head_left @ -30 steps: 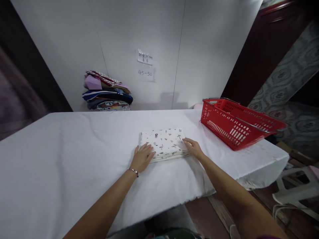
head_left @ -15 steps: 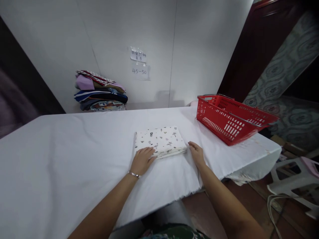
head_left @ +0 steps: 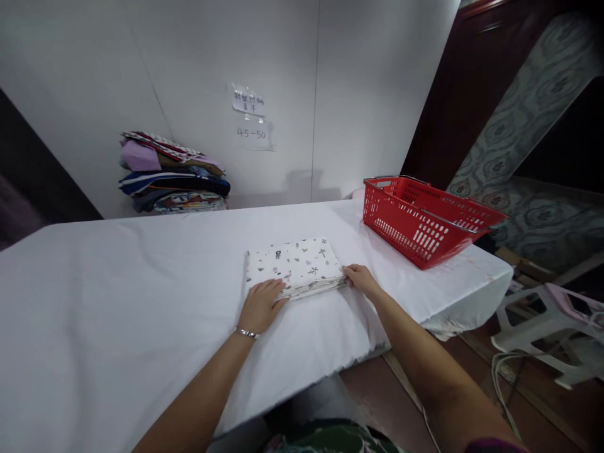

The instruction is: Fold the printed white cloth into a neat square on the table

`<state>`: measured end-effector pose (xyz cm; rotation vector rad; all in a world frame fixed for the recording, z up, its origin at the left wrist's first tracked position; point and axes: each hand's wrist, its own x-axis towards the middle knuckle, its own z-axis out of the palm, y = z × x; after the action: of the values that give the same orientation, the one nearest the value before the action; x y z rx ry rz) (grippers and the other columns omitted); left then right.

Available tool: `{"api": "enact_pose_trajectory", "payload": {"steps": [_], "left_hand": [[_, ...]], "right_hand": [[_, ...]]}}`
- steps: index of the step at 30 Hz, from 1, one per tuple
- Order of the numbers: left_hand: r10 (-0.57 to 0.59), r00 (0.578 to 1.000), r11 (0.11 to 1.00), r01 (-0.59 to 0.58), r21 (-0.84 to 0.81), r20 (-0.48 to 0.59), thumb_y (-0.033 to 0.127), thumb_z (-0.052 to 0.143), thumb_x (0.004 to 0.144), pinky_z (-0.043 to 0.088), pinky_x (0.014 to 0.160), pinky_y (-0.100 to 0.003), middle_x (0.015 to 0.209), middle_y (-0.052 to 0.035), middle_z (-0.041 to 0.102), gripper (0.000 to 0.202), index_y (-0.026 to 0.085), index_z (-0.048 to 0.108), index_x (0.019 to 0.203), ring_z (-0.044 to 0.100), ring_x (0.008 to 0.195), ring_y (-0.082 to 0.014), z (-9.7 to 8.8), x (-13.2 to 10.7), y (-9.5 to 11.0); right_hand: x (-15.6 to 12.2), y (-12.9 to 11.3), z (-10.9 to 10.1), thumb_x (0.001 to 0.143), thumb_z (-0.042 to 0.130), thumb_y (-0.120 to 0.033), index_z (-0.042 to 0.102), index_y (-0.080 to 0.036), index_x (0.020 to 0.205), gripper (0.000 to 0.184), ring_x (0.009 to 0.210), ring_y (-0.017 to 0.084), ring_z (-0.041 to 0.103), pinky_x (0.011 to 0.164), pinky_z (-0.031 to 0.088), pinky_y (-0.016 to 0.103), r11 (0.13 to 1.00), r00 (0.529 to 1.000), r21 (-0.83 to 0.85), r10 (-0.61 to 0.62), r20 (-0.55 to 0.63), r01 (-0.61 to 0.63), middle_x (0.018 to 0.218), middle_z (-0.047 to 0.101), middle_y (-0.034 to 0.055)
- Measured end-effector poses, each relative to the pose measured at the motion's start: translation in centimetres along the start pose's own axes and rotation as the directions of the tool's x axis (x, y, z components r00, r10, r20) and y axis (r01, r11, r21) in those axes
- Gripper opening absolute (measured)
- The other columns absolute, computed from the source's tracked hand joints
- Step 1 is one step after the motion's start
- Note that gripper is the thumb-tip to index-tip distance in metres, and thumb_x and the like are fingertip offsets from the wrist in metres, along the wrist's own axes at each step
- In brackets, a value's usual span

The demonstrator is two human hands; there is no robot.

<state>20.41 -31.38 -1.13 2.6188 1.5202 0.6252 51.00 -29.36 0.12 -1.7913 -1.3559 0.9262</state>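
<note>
A folded white cloth with small printed figures (head_left: 295, 264) lies on the white-covered table (head_left: 117, 296). My left hand (head_left: 259, 305) rests flat on the cloth's near left corner, fingers stretched out; a bracelet sits on that wrist. My right hand (head_left: 359, 279) touches the cloth's near right edge with its fingers curled against the folded layers. Whether those fingers grip the layers or only press on them is unclear.
A red plastic basket (head_left: 425, 217) stands at the table's right end. A stack of folded coloured fabrics (head_left: 172, 173) sits against the white wall at the back left, with paper notes (head_left: 250, 116) taped above. A white plastic stool (head_left: 542, 314) stands on the floor to the right.
My right hand slid off the top of the cloth to its near right edge. My left hand drew back slightly toward the near left corner. The view shifted right.
</note>
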Motion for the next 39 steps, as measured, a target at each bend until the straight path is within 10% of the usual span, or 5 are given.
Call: {"api": "enact_pose_trajectory", "payload": {"steps": [21, 39], "left_hand": [[0.011, 0.999, 1.000, -0.011, 0.010, -0.032, 0.040, 0.040, 0.085, 0.029, 0.102, -0.039, 0.127, -0.0014, 0.054, 0.039, 0.026, 0.054, 0.119, 0.042, 0.121, -0.0217, 0.1, -0.1, -0.1], [0.065, 0.986, 0.998, -0.068, -0.010, -0.153, 0.036, 0.048, 0.083, 0.036, 0.096, -0.041, 0.120, -0.0028, 0.059, 0.034, 0.024, 0.057, 0.113, 0.049, 0.114, -0.0226, 0.8, -0.3, -0.7]], "right_hand": [[1.3, -3.2, -0.5, 0.072, 0.062, -0.038, 0.055, -0.013, 0.051, 0.033, 0.034, 0.010, 0.047, 0.035, 0.033, 0.022, 0.910, 0.922, -0.308, 0.341, 0.181, -0.276, 0.046, 0.058, 0.0040], [1.8, -3.6, 0.3, 0.074, 0.062, -0.032, 0.051, -0.016, 0.062, 0.024, 0.037, 0.009, 0.045, 0.039, 0.037, 0.020, 0.909, 0.926, -0.299, 0.346, 0.152, -0.290, 0.044, 0.052, -0.0006]]}}
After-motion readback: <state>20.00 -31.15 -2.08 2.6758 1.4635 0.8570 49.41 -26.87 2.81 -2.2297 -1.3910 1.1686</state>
